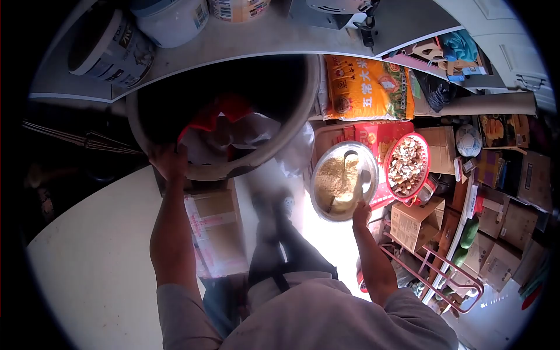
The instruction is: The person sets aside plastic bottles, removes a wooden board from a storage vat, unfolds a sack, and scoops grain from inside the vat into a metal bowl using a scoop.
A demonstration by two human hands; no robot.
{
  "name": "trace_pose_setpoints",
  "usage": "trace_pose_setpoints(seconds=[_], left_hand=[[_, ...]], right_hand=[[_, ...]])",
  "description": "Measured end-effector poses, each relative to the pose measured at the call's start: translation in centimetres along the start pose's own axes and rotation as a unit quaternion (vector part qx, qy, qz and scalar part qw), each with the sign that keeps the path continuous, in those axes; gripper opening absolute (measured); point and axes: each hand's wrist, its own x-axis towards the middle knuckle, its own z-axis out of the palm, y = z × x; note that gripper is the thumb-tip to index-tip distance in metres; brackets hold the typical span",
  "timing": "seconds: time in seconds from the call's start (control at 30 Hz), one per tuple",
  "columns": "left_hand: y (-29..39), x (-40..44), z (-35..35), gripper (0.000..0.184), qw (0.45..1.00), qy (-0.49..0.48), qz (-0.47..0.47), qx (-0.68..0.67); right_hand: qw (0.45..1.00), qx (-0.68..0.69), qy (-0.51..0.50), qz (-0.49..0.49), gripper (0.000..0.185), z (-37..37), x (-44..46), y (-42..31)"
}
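My left hand [169, 162] is closed around the near-left rim of a large round vat [312, 96]. Inside the dark vat I see red and whitish plastic bags [256, 131]; what lies below them is hidden. On the right, my right hand [361, 214] grips the near rim of a round metal basin [372, 163]. Yellowish meal or grain [333, 178] covers much of the basin's bottom, and a metal utensil, perhaps a ladle [351, 162], lies in it. Just right of the basin is a red basket [428, 160] full of pale, chunky pieces I cannot name.
Above the vat runs a shelf [233, 44] with several plastic tubs [175, 26]. An orange rice sack [367, 87] lies behind the basin. Cardboard boxes [414, 224], a pink metal rack [431, 262] and a ball [468, 140] crowd the right. A white round surface [99, 251] spreads at left.
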Motion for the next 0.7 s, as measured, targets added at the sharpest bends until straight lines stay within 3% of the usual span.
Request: trace_pose_setpoints(seconds=[0.1, 0.2, 0.3, 0.33, 0.43, 0.47, 0.5, 0.57, 0.7], left_hand=[[-0.4, 0.1, 0.7, 0.028, 1.0, 0.012, 0.003, -0.028], [-0.5, 0.1, 0.6, 0.028, 1.0, 0.008, -0.003, -0.027], [-0.2, 0.5, -0.5, 0.027, 0.999, 0.0, -0.003, -0.034], [0.0, 0.5, -1.2, 0.027, 0.999, -0.013, -0.012, -0.04], [-0.6, 0.5, -0.6, 0.024, 0.999, -0.005, -0.012, -0.051], [-0.7, 0.4, -0.6, 0.022, 0.998, 0.001, -0.013, -0.056], [-0.8, 0.4, -0.3, 0.021, 0.998, 0.003, -0.017, -0.058], [-1.1, 0.3, 0.3, 0.02, 0.998, 0.006, -0.025, -0.063], [-1.3, 0.4, -0.1, 0.02, 0.996, -0.015, -0.034, -0.079]], right_hand=[[0.955, 0.277, -0.094, 0.054, 0.036, -1.1, 0.4, -1.2], [0.919, 0.353, -0.164, 0.066, 0.029, -4.8, -1.7, -9.4], [0.927, 0.331, -0.164, -0.067, 0.028, -5.1, -1.9, -15.8], [0.94, 0.273, -0.128, -0.158, 0.024, -5.2, -2.2, -18.4], [0.934, 0.194, -0.171, -0.247, 0.023, -4.4, -2.1, -25.1], [0.92, 0.174, -0.131, -0.325, 0.022, -3.6, -2.1, -27.8], [0.92, 0.132, -0.173, -0.326, 0.021, -2.7, -1.4, -29.6], [0.85, 0.119, -0.08, -0.507, 0.023, -0.2, -0.3, -33.7], [0.773, 0.037, -0.019, -0.633, 0.026, 4.3, 2.4, -40.3]])
